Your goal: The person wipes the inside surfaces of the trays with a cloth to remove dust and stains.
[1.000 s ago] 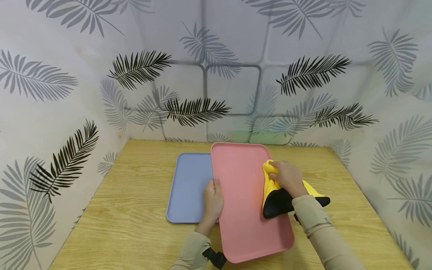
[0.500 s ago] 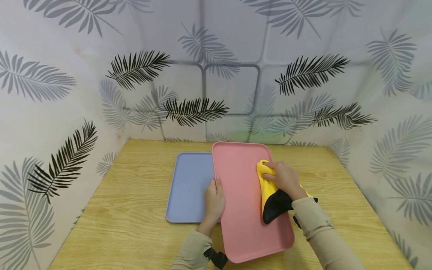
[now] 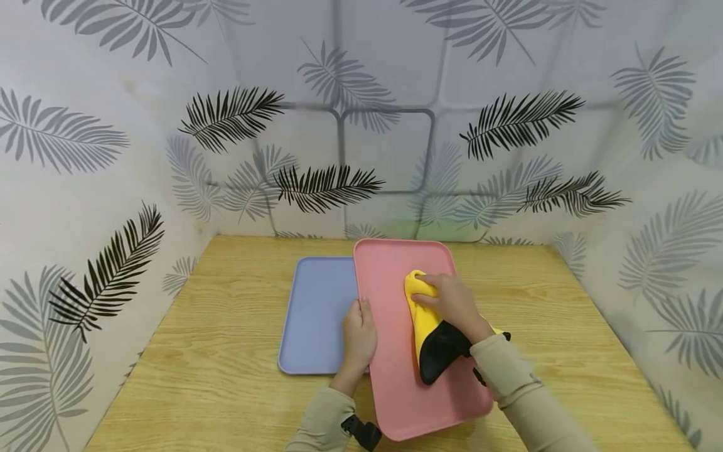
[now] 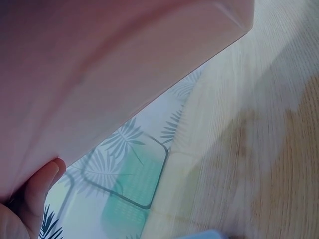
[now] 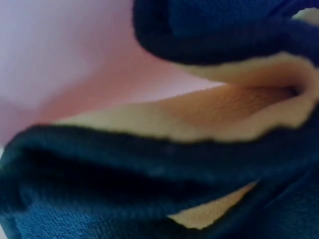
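Note:
A pink tray (image 3: pixel 390 351) is held tilted over the table, its right part partly covered by a cloth. My left hand (image 3: pixel 358 336) grips its left rim; in the left wrist view the thumb (image 4: pixel 44 181) shows at the tray's edge (image 4: pixel 129 74). My right hand (image 3: pixel 454 304) holds a bunched yellow and black cloth (image 3: pixel 420 314) against the tray's inner face. Folds of the cloth (image 5: pixel 149 164) fill the right wrist view and hide the right fingers there.
A blue tray (image 3: pixel 316 314) lies flat on the wooden table (image 3: pixel 226 339), partly behind the pink tray and my left hand. A leaf-patterned backdrop (image 3: pixel 390 150) rises behind the table and at both sides.
My right hand has slid left across the pink tray with the cloth, from near its right rim toward its middle. The left hand and both trays look nearly still.

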`<state>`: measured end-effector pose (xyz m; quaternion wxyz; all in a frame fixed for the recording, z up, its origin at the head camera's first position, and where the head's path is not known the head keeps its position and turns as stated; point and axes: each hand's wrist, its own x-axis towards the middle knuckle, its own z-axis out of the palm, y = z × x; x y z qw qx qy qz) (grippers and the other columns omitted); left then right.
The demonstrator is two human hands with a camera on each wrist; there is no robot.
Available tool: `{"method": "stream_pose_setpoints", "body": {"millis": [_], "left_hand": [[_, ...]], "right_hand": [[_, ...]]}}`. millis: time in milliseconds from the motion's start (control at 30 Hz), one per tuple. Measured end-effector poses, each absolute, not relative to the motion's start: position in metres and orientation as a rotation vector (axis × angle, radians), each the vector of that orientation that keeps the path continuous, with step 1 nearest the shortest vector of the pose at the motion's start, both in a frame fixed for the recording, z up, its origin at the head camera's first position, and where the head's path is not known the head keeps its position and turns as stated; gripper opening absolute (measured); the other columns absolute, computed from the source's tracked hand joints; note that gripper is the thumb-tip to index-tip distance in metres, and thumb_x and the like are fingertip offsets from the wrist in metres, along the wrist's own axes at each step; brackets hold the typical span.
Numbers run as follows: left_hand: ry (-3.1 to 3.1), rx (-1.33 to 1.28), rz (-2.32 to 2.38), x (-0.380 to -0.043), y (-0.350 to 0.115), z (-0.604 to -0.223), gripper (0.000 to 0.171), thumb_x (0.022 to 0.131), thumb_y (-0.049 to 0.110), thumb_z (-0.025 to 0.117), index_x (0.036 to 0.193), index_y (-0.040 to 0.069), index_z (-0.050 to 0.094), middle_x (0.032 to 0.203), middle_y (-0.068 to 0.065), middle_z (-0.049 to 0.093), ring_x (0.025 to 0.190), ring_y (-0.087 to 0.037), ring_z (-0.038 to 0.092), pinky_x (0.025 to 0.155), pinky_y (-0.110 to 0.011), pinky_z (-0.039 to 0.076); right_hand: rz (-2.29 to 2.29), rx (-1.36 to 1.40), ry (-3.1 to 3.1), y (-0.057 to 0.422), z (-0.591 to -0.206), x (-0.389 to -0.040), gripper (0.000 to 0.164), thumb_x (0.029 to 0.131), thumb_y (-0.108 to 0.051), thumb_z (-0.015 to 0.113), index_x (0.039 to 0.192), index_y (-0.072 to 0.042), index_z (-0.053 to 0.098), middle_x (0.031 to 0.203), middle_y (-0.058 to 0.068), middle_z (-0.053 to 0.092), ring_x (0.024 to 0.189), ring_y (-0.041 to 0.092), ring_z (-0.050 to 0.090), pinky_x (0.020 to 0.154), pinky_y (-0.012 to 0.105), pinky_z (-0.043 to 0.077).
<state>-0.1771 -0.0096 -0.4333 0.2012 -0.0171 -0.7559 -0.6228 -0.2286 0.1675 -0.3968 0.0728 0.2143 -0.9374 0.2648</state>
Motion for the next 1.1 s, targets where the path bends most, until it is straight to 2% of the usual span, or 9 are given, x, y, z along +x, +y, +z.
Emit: {"method": "stream_pose_setpoints", "body": {"millis": [100, 200, 333, 467, 600, 733, 933, 1100], "left_hand": [[-2.112, -0.044, -1.744, -0.178, -0.009, -0.435, 0.034, 0.098, 0.015, 0.032, 0.067, 0.005, 0.04, 0.056, 0.003, 0.03, 0.05, -0.009, 0.029, 0.045, -0.022, 0.026], [-2.109, -0.036, -1.753, -0.178, -0.008, -0.436, 0.034, 0.098, 0.016, 0.032, 0.068, 0.004, 0.041, 0.056, 0.003, 0.03, 0.049, -0.009, 0.029, 0.045, -0.022, 0.026], [-2.104, -0.016, -1.769, -0.177, -0.006, -0.435, 0.033, 0.098, 0.016, 0.033, 0.069, 0.002, 0.042, 0.057, 0.002, 0.029, 0.049, -0.009, 0.028, 0.046, -0.022, 0.025], [-2.078, -0.014, -1.775, -0.179, -0.004, -0.438, 0.034, 0.098, 0.018, 0.034, 0.071, 0.001, 0.044, 0.057, 0.002, 0.031, 0.049, -0.008, 0.031, 0.046, -0.021, 0.027], [-2.037, -0.024, -1.82, -0.18, -0.004, -0.44, 0.037, 0.099, 0.021, 0.031, 0.077, -0.003, 0.05, 0.061, 0.0, 0.04, 0.053, -0.009, 0.04, 0.049, -0.022, 0.035], [-2.01, -0.027, -1.844, -0.18, -0.004, -0.44, 0.039, 0.099, 0.021, 0.029, 0.082, -0.005, 0.053, 0.064, -0.002, 0.044, 0.057, -0.011, 0.043, 0.054, -0.024, 0.039], [-2.02, -0.027, -1.808, -0.179, -0.004, -0.44, 0.038, 0.099, 0.022, 0.03, 0.079, -0.003, 0.051, 0.062, 0.001, 0.038, 0.056, -0.011, 0.04, 0.052, -0.024, 0.037], [-2.034, -0.009, -1.772, -0.179, -0.004, -0.438, 0.036, 0.099, 0.018, 0.031, 0.07, 0.001, 0.045, 0.059, 0.003, 0.03, 0.052, -0.011, 0.033, 0.049, -0.024, 0.03]], "right_hand": [[0.804, 0.659, -2.805, 0.157, -0.395, -0.224, 0.039, 0.08, -0.026, 0.067, 0.114, -0.007, 0.061, 0.091, 0.007, 0.063, 0.062, 0.015, 0.047, 0.057, 0.029, 0.037], [0.813, 0.681, -2.799, 0.144, -0.391, -0.219, 0.039, 0.08, -0.025, 0.067, 0.114, -0.005, 0.061, 0.1, 0.011, 0.063, 0.075, 0.019, 0.054, 0.066, 0.033, 0.042], [0.811, 0.719, -2.777, 0.128, -0.385, -0.212, 0.039, 0.079, -0.023, 0.068, 0.112, -0.003, 0.061, 0.102, 0.012, 0.062, 0.085, 0.025, 0.056, 0.074, 0.038, 0.044], [0.783, 0.78, -2.71, 0.116, -0.383, -0.207, 0.036, 0.078, -0.022, 0.069, 0.109, -0.004, 0.063, 0.093, 0.011, 0.063, 0.076, 0.022, 0.055, 0.067, 0.033, 0.044], [0.734, 0.826, -2.659, 0.105, -0.382, -0.202, 0.031, 0.078, -0.021, 0.069, 0.106, -0.007, 0.064, 0.082, 0.007, 0.06, 0.066, 0.018, 0.049, 0.057, 0.028, 0.04], [0.682, 0.806, -2.659, 0.099, -0.38, -0.198, 0.03, 0.078, -0.021, 0.069, 0.104, -0.008, 0.064, 0.077, 0.006, 0.057, 0.062, 0.017, 0.047, 0.054, 0.027, 0.038], [0.553, 0.733, -2.701, 0.101, -0.377, -0.196, 0.038, 0.076, -0.025, 0.071, 0.109, -0.009, 0.063, 0.084, 0.008, 0.058, 0.064, 0.02, 0.05, 0.053, 0.03, 0.041], [0.474, 0.693, -2.752, 0.108, -0.376, -0.198, 0.039, 0.076, -0.027, 0.071, 0.11, -0.01, 0.062, 0.088, 0.008, 0.059, 0.069, 0.022, 0.054, 0.058, 0.034, 0.045]]}}
